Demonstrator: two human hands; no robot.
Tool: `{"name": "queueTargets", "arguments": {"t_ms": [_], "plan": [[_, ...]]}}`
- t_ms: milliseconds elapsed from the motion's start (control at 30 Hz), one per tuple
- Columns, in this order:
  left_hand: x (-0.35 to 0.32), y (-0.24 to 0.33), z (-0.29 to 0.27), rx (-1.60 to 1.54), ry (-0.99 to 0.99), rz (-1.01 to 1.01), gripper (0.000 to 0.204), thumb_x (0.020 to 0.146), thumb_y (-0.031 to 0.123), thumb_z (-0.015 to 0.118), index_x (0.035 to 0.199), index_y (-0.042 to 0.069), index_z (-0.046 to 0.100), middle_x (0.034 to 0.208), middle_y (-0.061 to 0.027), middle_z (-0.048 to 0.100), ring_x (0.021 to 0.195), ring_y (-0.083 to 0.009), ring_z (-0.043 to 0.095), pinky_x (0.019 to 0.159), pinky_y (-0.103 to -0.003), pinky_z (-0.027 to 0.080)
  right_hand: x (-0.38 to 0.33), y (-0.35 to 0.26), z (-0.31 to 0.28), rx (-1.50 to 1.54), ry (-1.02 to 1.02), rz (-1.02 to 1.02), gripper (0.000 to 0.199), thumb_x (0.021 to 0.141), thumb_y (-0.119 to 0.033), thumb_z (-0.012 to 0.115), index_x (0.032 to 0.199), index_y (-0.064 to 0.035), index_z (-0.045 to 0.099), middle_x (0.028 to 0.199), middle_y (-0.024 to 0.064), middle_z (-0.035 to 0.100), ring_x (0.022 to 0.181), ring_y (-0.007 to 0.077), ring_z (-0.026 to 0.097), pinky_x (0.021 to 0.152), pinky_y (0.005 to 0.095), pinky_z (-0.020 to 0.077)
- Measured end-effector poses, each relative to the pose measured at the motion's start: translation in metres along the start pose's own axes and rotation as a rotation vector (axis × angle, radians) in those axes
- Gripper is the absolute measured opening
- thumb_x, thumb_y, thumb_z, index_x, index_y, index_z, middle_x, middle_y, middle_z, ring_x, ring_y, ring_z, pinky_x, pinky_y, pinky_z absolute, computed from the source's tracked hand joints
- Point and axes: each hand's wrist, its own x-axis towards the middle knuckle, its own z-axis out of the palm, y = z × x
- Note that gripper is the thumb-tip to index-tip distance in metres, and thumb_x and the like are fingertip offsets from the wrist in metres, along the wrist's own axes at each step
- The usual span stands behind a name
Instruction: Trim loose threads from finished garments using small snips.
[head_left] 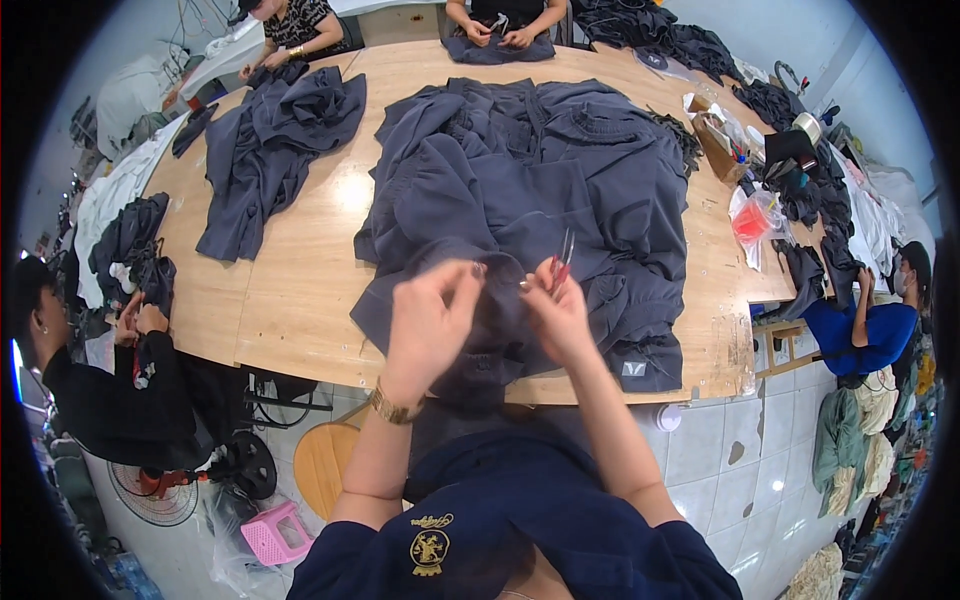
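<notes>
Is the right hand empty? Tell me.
No, the right hand grips small red-handled snips over the dark grey garment.

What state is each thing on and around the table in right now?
Left hand: fingers pinching the dark garment, raised.
Right hand: gripping small red-handled snips, tips up.
Held garment: lifted off the pile.
Garment pile: heaped, crumpled.
Second pile: spread loosely.
Wooden table: edge chipped at right.
Pink stool: on the floor.

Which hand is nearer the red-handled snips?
Right. The right hand holds the snips; the left hand pinches the dark garment just to their left.
</notes>
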Motion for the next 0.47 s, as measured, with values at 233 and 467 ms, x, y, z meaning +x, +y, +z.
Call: {"name": "queueTargets", "arguments": {"t_ms": [233,467], "plan": [[0.018,-0.029,-0.003,0.013,0.065,0.071,0.021,0.075,0.006,0.072,0.092,0.002,0.06,0.066,-0.0023,0.056,0.057,-0.0065,0.054,0.053,-0.02,0.044,0.027,-0.031,0.008,0.356,0.003,0.323,0.014,0.087,0.002,0.049,0.084,-0.0104,0.043,0.075,-0.0021,0.052,0.063,0.0049,0.053,0.056,0.0196,0.0429],[0.038,-0.052,-0.001,0.233,0.049,0.307,0.057,0.063,0.005,0.075,0.117,0.01,0.056,0.114,-0.0119,0.046,0.096,-0.025,0.049,0.085,-0.033,0.043,0.061,-0.029,0.021,0.475,-0.087,0.334,0.012,0.087,0.004,0.047,0.088,-0.0075,0.044,0.077,0.0012,0.055,0.066,0.0073,0.058,0.059,0.0209,0.0481]]}}
